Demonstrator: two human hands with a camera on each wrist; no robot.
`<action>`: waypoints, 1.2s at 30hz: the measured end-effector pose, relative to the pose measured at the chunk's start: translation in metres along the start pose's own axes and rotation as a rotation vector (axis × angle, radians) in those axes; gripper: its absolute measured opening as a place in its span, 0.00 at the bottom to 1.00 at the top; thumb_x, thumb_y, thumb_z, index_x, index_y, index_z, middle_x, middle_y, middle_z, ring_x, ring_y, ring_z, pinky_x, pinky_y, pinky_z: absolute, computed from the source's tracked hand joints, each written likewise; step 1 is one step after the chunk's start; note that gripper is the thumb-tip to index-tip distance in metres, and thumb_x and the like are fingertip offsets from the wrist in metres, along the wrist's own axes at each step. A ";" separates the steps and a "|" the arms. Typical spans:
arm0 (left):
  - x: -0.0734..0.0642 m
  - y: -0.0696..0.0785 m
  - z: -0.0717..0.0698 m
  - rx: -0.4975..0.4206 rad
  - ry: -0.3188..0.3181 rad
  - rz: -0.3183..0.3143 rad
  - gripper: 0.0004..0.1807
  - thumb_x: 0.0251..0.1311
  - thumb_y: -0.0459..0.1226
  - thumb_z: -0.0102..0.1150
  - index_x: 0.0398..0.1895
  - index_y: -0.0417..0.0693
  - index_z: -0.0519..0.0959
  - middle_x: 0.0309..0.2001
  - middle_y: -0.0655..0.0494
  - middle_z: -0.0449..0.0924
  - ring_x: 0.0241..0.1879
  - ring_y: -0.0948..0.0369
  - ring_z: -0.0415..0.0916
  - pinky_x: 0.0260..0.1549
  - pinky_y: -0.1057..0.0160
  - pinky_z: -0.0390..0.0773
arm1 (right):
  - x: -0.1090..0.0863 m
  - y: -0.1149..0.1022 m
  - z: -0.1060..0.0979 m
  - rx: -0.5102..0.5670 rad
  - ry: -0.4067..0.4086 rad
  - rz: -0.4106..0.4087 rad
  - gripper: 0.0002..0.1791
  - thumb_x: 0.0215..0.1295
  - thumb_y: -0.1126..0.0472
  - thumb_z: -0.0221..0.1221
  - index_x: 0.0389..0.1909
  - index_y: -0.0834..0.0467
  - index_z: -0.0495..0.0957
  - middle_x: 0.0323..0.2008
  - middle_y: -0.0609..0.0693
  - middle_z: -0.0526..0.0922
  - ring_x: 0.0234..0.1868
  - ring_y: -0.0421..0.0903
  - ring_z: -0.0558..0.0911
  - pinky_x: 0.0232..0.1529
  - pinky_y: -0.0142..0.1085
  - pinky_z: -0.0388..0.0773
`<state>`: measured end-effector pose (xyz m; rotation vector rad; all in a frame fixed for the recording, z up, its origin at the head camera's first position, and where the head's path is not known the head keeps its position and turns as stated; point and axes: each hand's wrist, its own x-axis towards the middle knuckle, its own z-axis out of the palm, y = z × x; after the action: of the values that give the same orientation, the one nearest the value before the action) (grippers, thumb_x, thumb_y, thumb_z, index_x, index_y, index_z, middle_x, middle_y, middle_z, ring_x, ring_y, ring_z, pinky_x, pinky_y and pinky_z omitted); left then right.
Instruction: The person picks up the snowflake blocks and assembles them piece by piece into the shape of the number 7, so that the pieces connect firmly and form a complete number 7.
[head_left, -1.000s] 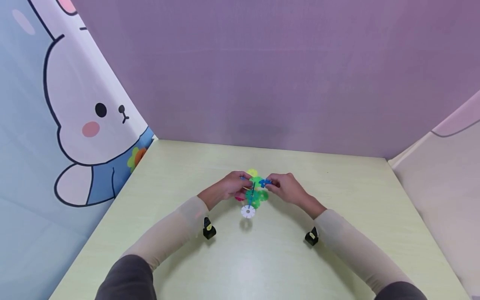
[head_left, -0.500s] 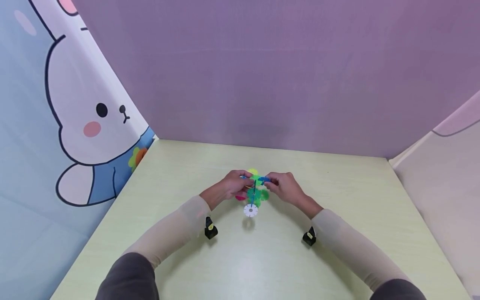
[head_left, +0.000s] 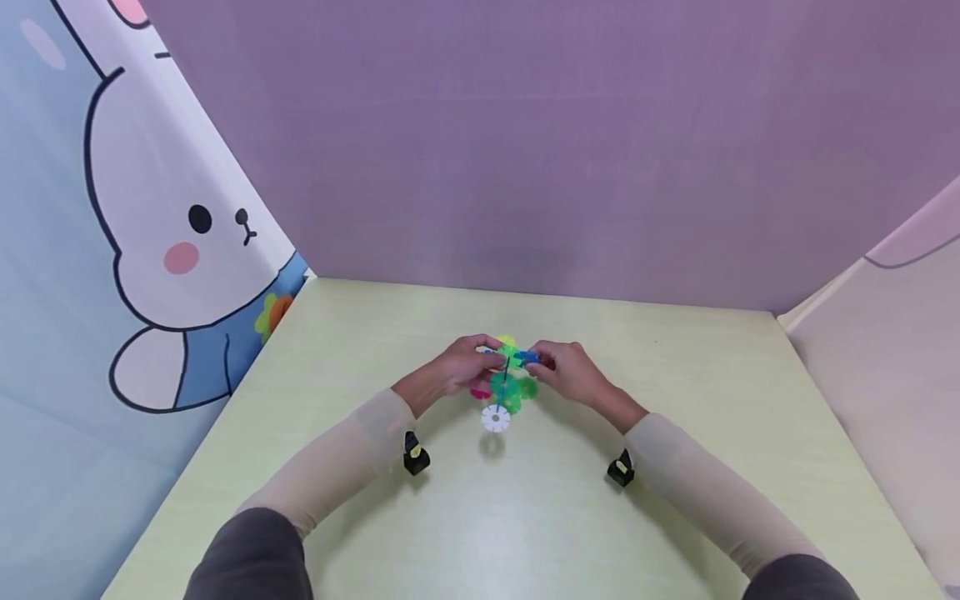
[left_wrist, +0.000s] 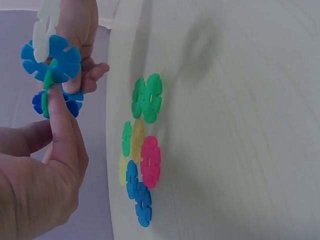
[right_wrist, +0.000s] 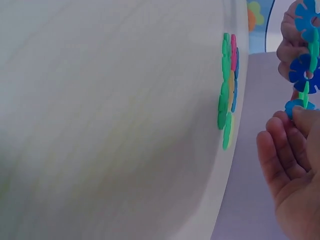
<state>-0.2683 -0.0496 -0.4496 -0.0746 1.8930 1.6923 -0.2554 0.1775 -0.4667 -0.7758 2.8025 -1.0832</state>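
Note:
My left hand (head_left: 467, 367) holds a linked chain of notched plastic snowflake discs above the table. The chain's near end is a white disc (head_left: 496, 427), followed by a blue disc (left_wrist: 65, 60), a green disc (right_wrist: 314, 50) and a dark blue disc (right_wrist: 299, 75). Between thumb and fingers, my right hand (head_left: 572, 371) pinches a blue disc (right_wrist: 291, 108) that meets a green disc (right_wrist: 305, 95) at the chain's far end. In the right wrist view, the other right fingers extend loosely. The left fingers partly hide the chain's middle.
Under the hands, several loose discs lie flat on the pale table (head_left: 487, 517), among them a green disc (left_wrist: 156, 97), a pink disc (left_wrist: 155, 150) and a blue disc (left_wrist: 142, 195). A purple panel (head_left: 525, 167) stands behind, with a rabbit-print cloth (head_left: 150, 208) at the left.
The blue disc in my right hand has turned from face-on to more edge-on and moved slightly toward the chain. Both hands have shifted slightly away from me; the loose discs stay put.

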 end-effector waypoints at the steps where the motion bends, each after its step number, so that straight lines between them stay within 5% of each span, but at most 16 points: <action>1: 0.000 0.001 -0.001 0.001 0.004 0.001 0.15 0.72 0.36 0.58 0.59 0.46 0.75 0.36 0.51 0.80 0.28 0.60 0.80 0.27 0.66 0.85 | 0.000 0.001 -0.001 -0.005 -0.008 0.009 0.07 0.71 0.60 0.63 0.44 0.58 0.82 0.31 0.49 0.87 0.28 0.39 0.80 0.28 0.30 0.79; 10: 0.005 0.000 -0.013 -0.011 0.046 -0.002 0.15 0.72 0.35 0.58 0.59 0.48 0.76 0.36 0.53 0.79 0.26 0.61 0.77 0.22 0.68 0.80 | -0.003 0.015 -0.006 -0.040 -0.060 0.055 0.11 0.70 0.61 0.64 0.48 0.63 0.82 0.36 0.51 0.89 0.37 0.42 0.86 0.37 0.32 0.83; 25: 0.007 0.000 -0.024 0.000 0.090 -0.010 0.14 0.72 0.37 0.58 0.58 0.49 0.77 0.39 0.53 0.80 0.28 0.61 0.77 0.30 0.64 0.84 | 0.005 0.020 -0.009 -0.070 -0.217 0.133 0.09 0.69 0.61 0.64 0.47 0.58 0.83 0.36 0.48 0.86 0.37 0.40 0.82 0.39 0.32 0.81; 36: 0.012 -0.003 -0.025 0.013 0.127 -0.027 0.15 0.71 0.37 0.59 0.59 0.51 0.77 0.42 0.51 0.80 0.29 0.60 0.76 0.26 0.67 0.82 | 0.011 0.026 -0.003 -0.140 -0.271 0.067 0.15 0.67 0.62 0.65 0.53 0.60 0.82 0.38 0.49 0.87 0.39 0.41 0.82 0.46 0.37 0.83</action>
<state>-0.2859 -0.0692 -0.4574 -0.2059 1.9852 1.6926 -0.2768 0.1909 -0.4798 -0.7690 2.6710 -0.7165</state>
